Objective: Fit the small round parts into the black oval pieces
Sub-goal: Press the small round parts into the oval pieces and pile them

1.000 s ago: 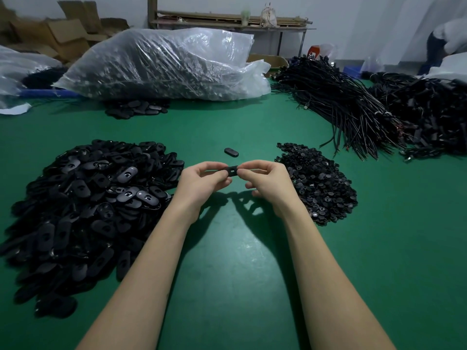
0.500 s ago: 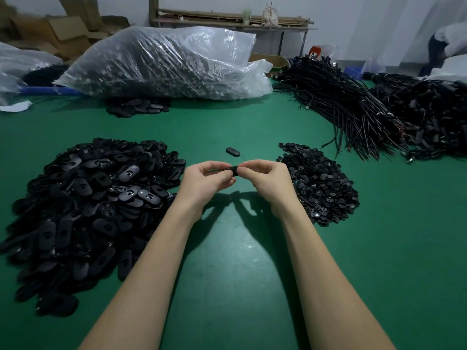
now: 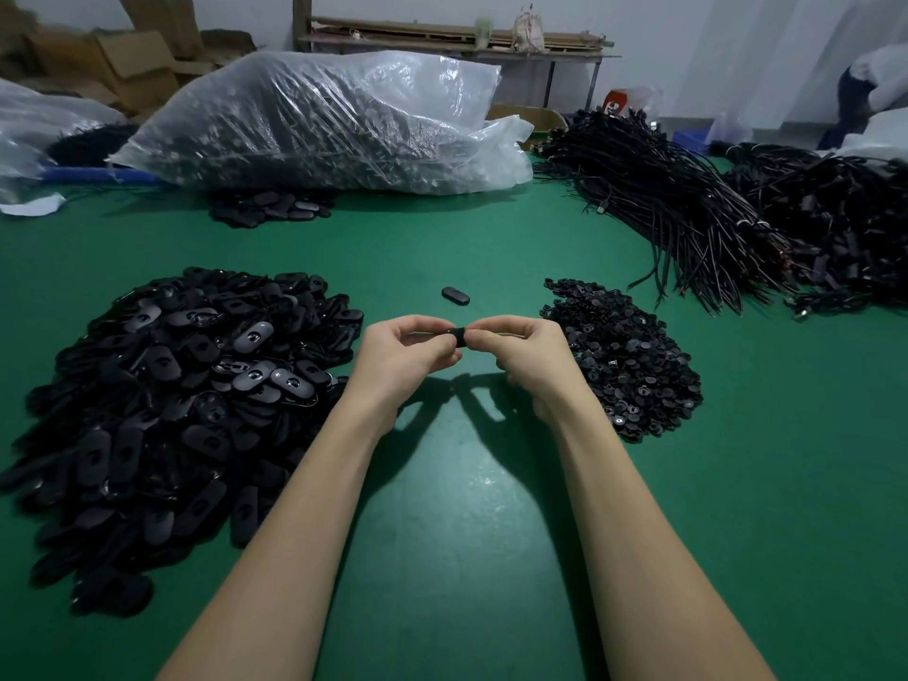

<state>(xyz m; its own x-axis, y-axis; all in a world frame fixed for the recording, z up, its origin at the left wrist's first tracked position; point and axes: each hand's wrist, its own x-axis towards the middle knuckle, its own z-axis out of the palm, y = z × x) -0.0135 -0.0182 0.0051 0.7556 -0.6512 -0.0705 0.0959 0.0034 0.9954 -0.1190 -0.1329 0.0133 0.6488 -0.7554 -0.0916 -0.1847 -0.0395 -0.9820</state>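
Note:
Over the middle of the green table, my left hand (image 3: pixel 408 356) and my right hand (image 3: pixel 528 353) meet fingertip to fingertip and pinch one black oval piece (image 3: pixel 459 335) between them. Fingers hide most of it, and any small round part in it cannot be made out. A big heap of black oval pieces (image 3: pixel 167 410) lies to the left. A smaller heap of small round parts (image 3: pixel 624 361) lies to the right. One single oval piece (image 3: pixel 455 295) lies on the table just beyond my hands.
A large clear plastic sack of parts (image 3: pixel 334 120) lies at the back, with a few oval pieces (image 3: pixel 270 211) before it. Bundles of black cables (image 3: pixel 688 208) fill the back right. Cardboard boxes (image 3: pixel 123 66) and a shelf stand behind. A person's sleeve (image 3: pixel 879 81) shows far right.
My hands have stayed together on the oval piece, with only small finger shifts. The view has tilted slightly.

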